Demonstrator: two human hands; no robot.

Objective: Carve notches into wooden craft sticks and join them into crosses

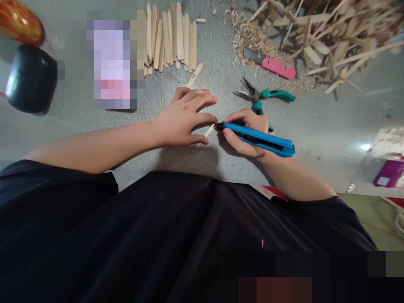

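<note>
Nothing legible — label (pixel 383 181) on purple box (pixel 393 171) blurred.

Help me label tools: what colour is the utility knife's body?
The utility knife's body is blue; head view.

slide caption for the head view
Left hand spread over a wooden stick; right hand holds a blue utility knife close to it.

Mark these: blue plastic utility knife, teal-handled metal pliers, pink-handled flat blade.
Blue plastic utility knife (pixel 259 134): head view, blue casing.
Teal-handled metal pliers (pixel 255 96): head view, pivot.
Pink-handled flat blade (pixel 275 67): head view, pink handle.
</note>
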